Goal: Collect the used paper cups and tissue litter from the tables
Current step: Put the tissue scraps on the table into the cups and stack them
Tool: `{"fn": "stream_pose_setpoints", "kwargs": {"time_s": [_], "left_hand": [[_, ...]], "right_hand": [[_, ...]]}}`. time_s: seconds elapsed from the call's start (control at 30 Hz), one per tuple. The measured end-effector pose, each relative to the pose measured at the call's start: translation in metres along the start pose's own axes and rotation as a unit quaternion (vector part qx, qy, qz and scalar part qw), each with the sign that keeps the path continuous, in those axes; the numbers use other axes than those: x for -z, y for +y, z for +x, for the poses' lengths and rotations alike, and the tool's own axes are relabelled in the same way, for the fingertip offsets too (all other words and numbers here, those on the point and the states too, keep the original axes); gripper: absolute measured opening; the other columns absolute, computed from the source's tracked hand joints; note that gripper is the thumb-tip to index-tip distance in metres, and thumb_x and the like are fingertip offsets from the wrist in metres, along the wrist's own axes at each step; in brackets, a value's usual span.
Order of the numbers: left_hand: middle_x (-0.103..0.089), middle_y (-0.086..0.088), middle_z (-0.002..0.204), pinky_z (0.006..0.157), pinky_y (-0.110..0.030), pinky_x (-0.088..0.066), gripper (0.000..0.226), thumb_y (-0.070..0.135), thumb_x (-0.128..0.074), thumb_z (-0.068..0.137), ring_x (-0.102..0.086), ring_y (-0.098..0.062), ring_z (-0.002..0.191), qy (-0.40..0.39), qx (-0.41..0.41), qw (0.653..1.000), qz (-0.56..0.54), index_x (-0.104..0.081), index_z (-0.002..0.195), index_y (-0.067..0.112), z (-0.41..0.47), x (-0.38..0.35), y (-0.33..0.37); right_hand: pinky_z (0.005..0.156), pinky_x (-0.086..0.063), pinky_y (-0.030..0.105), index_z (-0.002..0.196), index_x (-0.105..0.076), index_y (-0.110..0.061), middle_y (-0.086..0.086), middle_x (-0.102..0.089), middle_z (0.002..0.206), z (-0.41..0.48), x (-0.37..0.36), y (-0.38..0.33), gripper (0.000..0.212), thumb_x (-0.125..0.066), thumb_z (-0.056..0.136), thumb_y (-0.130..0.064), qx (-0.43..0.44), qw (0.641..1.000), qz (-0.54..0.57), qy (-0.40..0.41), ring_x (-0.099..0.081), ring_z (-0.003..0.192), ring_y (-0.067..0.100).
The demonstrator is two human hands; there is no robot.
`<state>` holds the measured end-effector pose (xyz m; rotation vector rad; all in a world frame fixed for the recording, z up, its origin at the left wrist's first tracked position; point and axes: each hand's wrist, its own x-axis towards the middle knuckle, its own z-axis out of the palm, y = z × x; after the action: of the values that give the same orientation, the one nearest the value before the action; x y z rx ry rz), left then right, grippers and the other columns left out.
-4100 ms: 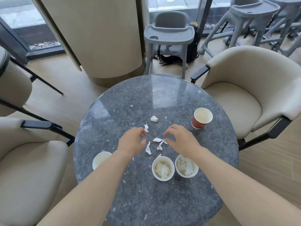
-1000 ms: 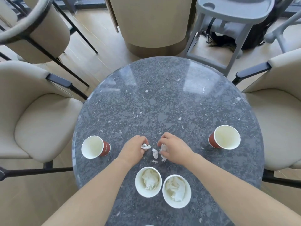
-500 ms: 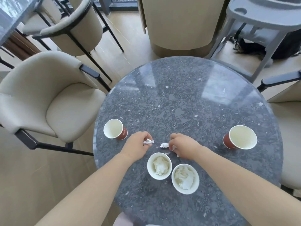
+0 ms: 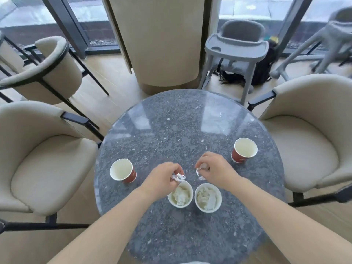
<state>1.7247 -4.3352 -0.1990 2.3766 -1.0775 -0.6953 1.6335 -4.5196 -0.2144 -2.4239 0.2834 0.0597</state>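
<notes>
Pinching crumpled tissue in both hands above a round grey stone table (image 4: 171, 121). Left hand (image 4: 162, 181): near table centre, thumb and curled fingers closed on left tissue scrap (image 4: 178, 177), held just over the 11 o'clock rim of left filled cup (image 4: 180, 195). Right hand (image 4: 216, 172): just toward 3 o'clock of the left hand, fingers curled downward, gripping right tissue scraps (image 4: 201, 169), one end hanging toward right filled cup (image 4: 208, 199). Filled cups: two paper cups, upright, side by side and almost touching, just toward 6 o'clock of table centre, each stuffed with white tissue. Left empty cup (image 4: 122, 170): red paper cup, upright, at 9 o'clock near the table edge. Right empty cup (image 4: 244, 150): red, upright, at 2 o'clock, apart from the right hand. Surroundings: left armchair (image 4: 43, 159), beige, at 9 o'clock; right armchair (image 4: 308, 140), beige, at 3 o'clock; grey high chair (image 4: 236, 46) at 1 o'clock beyond the table; wide beige column (image 4: 162, 40) at 12 o'clock.
</notes>
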Motion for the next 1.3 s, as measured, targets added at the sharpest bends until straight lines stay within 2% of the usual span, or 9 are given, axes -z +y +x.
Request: {"fn": "stream_pose_setpoints", "kwargs": {"time_s": [0.1, 0.2, 0.4, 0.5, 0.63, 0.8, 0.93, 1.07, 1.3], "left_hand": [[-0.058, 0.003, 0.1, 0.081, -0.03, -0.047, 0.031, 0.009, -0.059, 0.079, -0.055, -0.013, 0.082, -0.051, -0.028, 0.998, 0.0, -0.06, 0.107, 0.02, -0.01, -0.002, 0.002], [-0.056, 0.003, 0.105, 0.084, -0.033, -0.048, 0.036, 0.006, -0.057, 0.079, -0.054, -0.012, 0.085, -0.076, -0.044, 0.996, 0.01, -0.057, 0.112, 0.022, -0.018, -0.002, -0.003], [-0.055, 0.002, 0.108, 0.09, -0.034, -0.044, 0.033, 0.008, -0.055, 0.081, -0.053, -0.017, 0.102, -0.069, -0.08, 0.993, 0.045, -0.058, 0.11, 0.022, -0.018, 0.0, -0.009], [-0.052, 0.005, 0.113, 0.09, -0.036, -0.045, 0.031, 0.013, -0.056, 0.083, -0.05, -0.015, 0.106, -0.064, -0.087, 0.993, 0.047, -0.056, 0.112, 0.026, -0.016, -0.002, -0.009], [-0.05, 0.006, 0.112, 0.084, -0.035, -0.047, 0.027, 0.02, -0.055, 0.085, -0.05, -0.014, 0.102, -0.053, -0.087, 0.993, 0.057, -0.056, 0.111, 0.028, -0.011, -0.003, -0.01], [-0.054, 0.006, 0.11, 0.086, -0.033, -0.047, 0.019, 0.024, -0.056, 0.087, -0.053, -0.011, 0.1, -0.035, -0.078, 0.996, 0.028, -0.059, 0.106, 0.028, 0.002, 0.001, -0.011], [-0.053, 0.007, 0.109, 0.087, -0.031, -0.046, 0.019, 0.023, -0.057, 0.087, -0.054, -0.01, 0.096, -0.022, -0.07, 0.997, 0.02, -0.059, 0.105, 0.027, 0.017, 0.006, -0.01], [-0.052, 0.006, 0.108, 0.087, -0.032, -0.046, 0.021, 0.022, -0.057, 0.087, -0.054, -0.013, 0.094, -0.023, -0.058, 0.998, 0.018, -0.058, 0.108, 0.026, 0.028, 0.003, -0.008], [-0.054, 0.003, 0.106, 0.086, -0.03, -0.044, 0.02, 0.023, -0.057, 0.087, -0.055, -0.015, 0.095, -0.043, -0.023, 0.998, 0.042, -0.059, 0.107, 0.024, 0.044, -0.008, -0.011]], "right_hand": [[0.073, -0.045, 0.026, 0.084, -0.07, -0.015, 0.0, -0.058, 0.09, -0.017, -0.003, -0.013, 0.012, -0.064, 0.078, -0.005, -0.017, 0.999, 0.009, 0.029, -0.049, 0.072, 0.012], [0.07, -0.042, 0.02, 0.084, -0.069, -0.016, -0.003, -0.058, 0.091, -0.034, -0.011, -0.023, 0.011, -0.065, 0.078, -0.008, -0.036, 0.998, 0.006, 0.044, -0.05, 0.07, 0.01], [0.069, -0.033, 0.015, 0.086, -0.068, -0.021, -0.009, -0.057, 0.097, -0.066, -0.024, -0.032, 0.01, -0.063, 0.08, -0.015, -0.077, 0.996, -0.018, 0.038, -0.048, 0.079, 0.005], [0.077, -0.039, 0.021, 0.087, -0.066, -0.025, -0.012, -0.056, 0.099, -0.076, -0.024, -0.035, 0.009, -0.064, 0.08, -0.021, -0.096, 0.995, -0.019, 0.034, -0.051, 0.09, 0.008], [0.081, -0.043, 0.025, 0.086, -0.067, -0.025, -0.013, -0.057, 0.096, -0.079, -0.02, -0.038, 0.008, -0.066, 0.078, -0.025, -0.109, 0.992, -0.005, 0.056, -0.053, 0.091, 0.01], [0.072, -0.038, 0.02, 0.082, -0.067, -0.023, -0.011, -0.058, 0.091, -0.07, -0.011, -0.034, 0.005, -0.066, 0.077, -0.023, -0.101, 0.993, -0.002, 0.065, -0.05, 0.08, 0.002], [0.069, -0.034, 0.019, 0.077, -0.065, -0.022, -0.011, -0.054, 0.08, -0.064, -0.003, -0.028, 0.003, -0.067, 0.075, -0.023, -0.08, 0.996, -0.005, 0.03, -0.044, 0.07, 0.001], [0.067, -0.03, 0.015, 0.086, -0.067, -0.018, -0.004, -0.058, 0.086, -0.065, 0.003, -0.018, 0.015, -0.069, 0.074, -0.026, -0.051, 0.998, -0.038, -0.03, -0.043, 0.07, 0.006], [0.072, -0.039, 0.019, 0.092, -0.068, -0.016, -0.002, -0.06, 0.087, -0.037, 0.016, -0.001, 0.018, -0.068, 0.077, -0.026, -0.031, 0.999, -0.026, -0.003, -0.052, 0.079, 0.012]]}}
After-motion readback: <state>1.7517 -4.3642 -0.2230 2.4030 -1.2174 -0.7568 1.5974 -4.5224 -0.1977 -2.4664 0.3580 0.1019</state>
